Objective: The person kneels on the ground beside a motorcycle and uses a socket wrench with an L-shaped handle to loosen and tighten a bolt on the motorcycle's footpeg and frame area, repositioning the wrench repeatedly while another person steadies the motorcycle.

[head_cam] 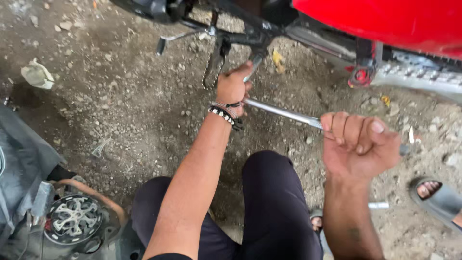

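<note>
Steel bar [281, 111] — both hands grip it | red motorcycle [385, 21] above — gravel [134, 106]

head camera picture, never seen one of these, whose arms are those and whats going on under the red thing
The camera sits on a person's head and looks down, so the two arms and the dark-trousered knees are that person's own. They crouch on gravelly dirt ground beside a red motorcycle. The left hand, with beaded bracelets at the wrist, reaches to the black frame parts under the bike. The right hand is closed around the end of a long metal bar that runs toward the left hand. A crumpled scrap lies on the ground, a sandalled foot shows at right, and a machine part sits lower left.
</note>
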Demonstrator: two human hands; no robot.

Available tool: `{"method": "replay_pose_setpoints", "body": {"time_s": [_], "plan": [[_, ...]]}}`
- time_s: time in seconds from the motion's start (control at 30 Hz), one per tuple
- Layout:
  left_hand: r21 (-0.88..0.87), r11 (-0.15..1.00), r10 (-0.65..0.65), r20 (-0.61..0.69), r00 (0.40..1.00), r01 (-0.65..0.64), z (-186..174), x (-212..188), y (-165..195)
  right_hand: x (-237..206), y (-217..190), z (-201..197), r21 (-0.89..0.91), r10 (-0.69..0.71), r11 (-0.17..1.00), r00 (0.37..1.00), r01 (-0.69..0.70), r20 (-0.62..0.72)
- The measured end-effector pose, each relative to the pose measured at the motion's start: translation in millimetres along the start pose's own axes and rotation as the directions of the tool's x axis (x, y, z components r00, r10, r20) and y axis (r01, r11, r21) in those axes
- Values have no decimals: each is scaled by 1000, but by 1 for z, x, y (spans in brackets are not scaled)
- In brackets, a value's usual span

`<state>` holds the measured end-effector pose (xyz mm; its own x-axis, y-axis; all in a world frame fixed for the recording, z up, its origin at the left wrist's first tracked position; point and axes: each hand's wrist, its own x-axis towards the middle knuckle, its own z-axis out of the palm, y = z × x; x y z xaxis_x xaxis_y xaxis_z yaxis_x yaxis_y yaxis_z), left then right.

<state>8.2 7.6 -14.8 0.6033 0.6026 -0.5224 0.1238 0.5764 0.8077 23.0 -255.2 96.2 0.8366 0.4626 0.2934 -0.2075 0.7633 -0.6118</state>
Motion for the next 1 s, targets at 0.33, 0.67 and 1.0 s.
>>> {"method": "replay_pose_setpoints", "body": {"time_s": [0.33, 0.67, 1.0], "plan": [[50, 996, -77, 55, 996, 74, 0, 3, 7, 22, 6, 25, -153, -142, 976, 984, 157, 107], [-112, 980, -135, 242, 961, 166, -20, 4, 4, -45, 43, 27, -288, -183, 939, 982, 189, 51], [285, 943, 181, -12, 983, -170, -32, -12, -13, -55, 72, -9, 149, -142, 961, 881, 232, -451]]}}
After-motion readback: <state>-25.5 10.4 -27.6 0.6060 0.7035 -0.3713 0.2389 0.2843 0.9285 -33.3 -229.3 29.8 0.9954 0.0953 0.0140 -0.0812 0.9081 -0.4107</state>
